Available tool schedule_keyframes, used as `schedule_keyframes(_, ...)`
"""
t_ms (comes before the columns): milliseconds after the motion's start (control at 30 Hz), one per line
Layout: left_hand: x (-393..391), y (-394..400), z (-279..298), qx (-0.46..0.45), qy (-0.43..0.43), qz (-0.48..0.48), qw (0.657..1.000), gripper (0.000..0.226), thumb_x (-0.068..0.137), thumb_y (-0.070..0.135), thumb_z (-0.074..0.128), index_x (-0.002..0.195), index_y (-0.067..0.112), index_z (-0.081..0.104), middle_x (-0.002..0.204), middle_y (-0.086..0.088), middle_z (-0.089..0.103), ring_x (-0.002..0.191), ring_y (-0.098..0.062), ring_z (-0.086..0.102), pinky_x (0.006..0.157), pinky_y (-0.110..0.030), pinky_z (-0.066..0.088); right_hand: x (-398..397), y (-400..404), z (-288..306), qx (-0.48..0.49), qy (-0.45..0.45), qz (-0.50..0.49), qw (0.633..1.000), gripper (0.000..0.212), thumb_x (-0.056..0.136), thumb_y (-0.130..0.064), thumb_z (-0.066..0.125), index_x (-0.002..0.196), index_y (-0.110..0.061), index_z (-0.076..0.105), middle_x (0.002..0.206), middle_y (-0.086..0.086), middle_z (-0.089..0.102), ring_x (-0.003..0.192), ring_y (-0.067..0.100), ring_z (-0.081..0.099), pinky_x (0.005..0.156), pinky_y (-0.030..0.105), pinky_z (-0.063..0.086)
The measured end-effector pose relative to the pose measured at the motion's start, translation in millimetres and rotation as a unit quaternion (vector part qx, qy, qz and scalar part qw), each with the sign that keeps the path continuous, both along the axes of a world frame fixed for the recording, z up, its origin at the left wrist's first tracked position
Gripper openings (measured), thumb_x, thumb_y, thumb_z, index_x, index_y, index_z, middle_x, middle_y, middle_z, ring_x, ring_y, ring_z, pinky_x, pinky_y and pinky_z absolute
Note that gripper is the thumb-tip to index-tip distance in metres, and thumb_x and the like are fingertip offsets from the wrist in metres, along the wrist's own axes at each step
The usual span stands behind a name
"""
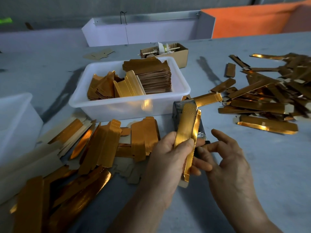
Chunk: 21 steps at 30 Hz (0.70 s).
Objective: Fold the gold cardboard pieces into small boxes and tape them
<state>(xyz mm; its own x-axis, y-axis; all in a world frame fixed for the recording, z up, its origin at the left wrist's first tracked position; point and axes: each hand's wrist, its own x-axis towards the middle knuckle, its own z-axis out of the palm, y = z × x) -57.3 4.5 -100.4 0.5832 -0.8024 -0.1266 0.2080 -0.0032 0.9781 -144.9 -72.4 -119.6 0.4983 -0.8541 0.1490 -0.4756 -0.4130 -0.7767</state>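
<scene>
Your left hand point(165, 153) grips a long gold cardboard piece point(186, 137), thumb curled over its lower face, holding it tilted above the worktop's point(252, 174) near middle. Your right hand point(225, 158) is just beside it, fingers loosely bent, fingertips touching the piece's edge. Unfolded gold blanks point(104, 145) litter the near-left corner; folded gold boxes point(269, 98) pile along the right edge. Behind, a white plastic tub point(117, 105) holds stacked blanks.

Glossy gold-foil cardboard pieces point(186, 130) — matt brown backs — translucent smooth plastic tub point(127, 105), matt grey table point(252, 165).
</scene>
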Motion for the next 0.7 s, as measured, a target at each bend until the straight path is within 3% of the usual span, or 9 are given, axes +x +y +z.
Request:
schedule_keyframes(67, 1, -1, 2, 0.012, -0.005, 0.003, 1.000, 0.018, 0.097, 0.018, 0.049, 0.110, 0.014, 0.061, 0.096, 0.006, 0.074, 0.059, -0.015, 0.069, 0.048, -0.018, 0.050, 1, -1, 1, -0.081, 0.057, 0.014, 0.995, 0.015, 0.082, -0.013, 0.067, 0.069, -0.019, 0.061, 0.141, -0.002, 0.044, 0.132, 0.021, 0.032, 0.090, 0.014, 0.031)
schedule_keyframes(100, 1, -1, 3, 0.014, -0.002, 0.003, 1.000, 0.019, 0.097, 0.018, 0.049, 0.111, 0.014, 0.061, 0.097, 0.006, 0.074, 0.059, -0.015, 0.069, 0.048, -0.018, 0.050, 0, -2, 1, -0.138, 0.098, 0.021, 0.985, 0.012, 0.077, -0.005, 0.070, 0.071, -0.014, 0.065, 0.138, 0.005, 0.048, 0.130, 0.029, 0.035, 0.094, 0.024, 0.035)
schedule_keyframes(167, 1, -1, 5, 0.014, 0.010, -0.006, 1.000, 0.019, 0.097, 0.016, 0.049, 0.112, 0.014, 0.061, 0.098, 0.006, 0.074, 0.061, -0.017, 0.070, 0.049, -0.018, 0.051, -3, -3, 3, -0.203, 0.132, 0.028, 0.970, 0.012, 0.070, 0.004, 0.073, 0.073, -0.007, 0.067, 0.128, 0.014, 0.057, 0.119, 0.039, 0.046, 0.083, 0.045, 0.043)
schedule_keyframes(200, 1, 0, 6, 0.014, 0.015, -0.011, 1.000, 0.019, 0.097, 0.016, 0.049, 0.112, 0.014, 0.061, 0.098, 0.006, 0.074, 0.062, -0.017, 0.070, 0.050, -0.019, 0.052, -7, -5, 6, -0.207, 0.115, 0.032, 0.971, 0.011, 0.072, 0.002, 0.072, 0.074, -0.008, 0.067, 0.124, 0.013, 0.059, 0.112, 0.037, 0.051, 0.078, 0.041, 0.044)
schedule_keyframes(300, 3, 2, 4, 0.022, 0.027, -0.010, 0.999, 0.017, 0.095, 0.015, 0.053, 0.108, 0.014, 0.063, 0.094, 0.001, 0.075, 0.071, -0.018, 0.073, 0.060, -0.021, 0.056, -20, -16, 24, -0.048, -0.027, 0.019, 0.998, 0.011, 0.084, -0.021, 0.063, 0.073, -0.023, 0.063, 0.106, -0.007, 0.064, 0.091, 0.014, 0.060, 0.069, 0.022, 0.042)
schedule_keyframes(367, 4, 4, 0, 0.034, 0.009, 0.002, 0.999, 0.012, 0.091, 0.020, 0.059, 0.099, 0.018, 0.068, 0.087, -0.001, 0.074, 0.080, -0.018, 0.072, 0.072, -0.028, 0.058, -27, -20, 38, 0.142, -0.125, 0.026, 0.982, 0.019, 0.077, -0.039, 0.060, 0.075, -0.021, 0.066, 0.089, -0.010, 0.069, 0.081, 0.011, 0.064, 0.072, 0.029, 0.047)
schedule_keyframes(433, 4, 8, 0, 0.042, -0.019, 0.002, 0.999, 0.011, 0.087, 0.029, 0.065, 0.093, 0.022, 0.071, 0.085, -0.001, 0.073, 0.086, -0.020, 0.071, 0.082, -0.037, 0.056, -27, -18, 51, 0.230, -0.154, 0.082, 0.958, 0.024, 0.068, -0.042, 0.059, 0.078, -0.022, 0.068, 0.086, -0.006, 0.071, 0.078, 0.011, 0.066, 0.073, 0.034, 0.048)
schedule_keyframes(500, 5, 11, 2, 0.046, -0.035, -0.022, 0.998, 0.016, 0.083, 0.036, 0.067, 0.093, 0.025, 0.071, 0.087, 0.000, 0.073, 0.088, -0.019, 0.070, 0.084, -0.039, 0.054, -24, -12, 59, 0.252, -0.158, 0.137, 0.945, 0.020, 0.068, -0.036, 0.057, 0.076, -0.021, 0.068, 0.087, -0.002, 0.073, 0.076, 0.010, 0.067, 0.067, 0.030, 0.047)
schedule_keyframes(700, 7, 16, 8, 0.029, 0.032, -0.067, 0.997, 0.013, 0.090, 0.017, 0.059, 0.098, 0.014, 0.069, 0.086, -0.001, 0.075, 0.081, -0.014, 0.072, 0.065, -0.021, 0.055, -21, -6, 57, 0.244, -0.133, 0.179, 0.944, 0.019, 0.072, -0.031, 0.053, 0.077, -0.022, 0.070, 0.076, 0.004, 0.071, 0.061, 0.010, 0.064, 0.052, 0.018, 0.048)
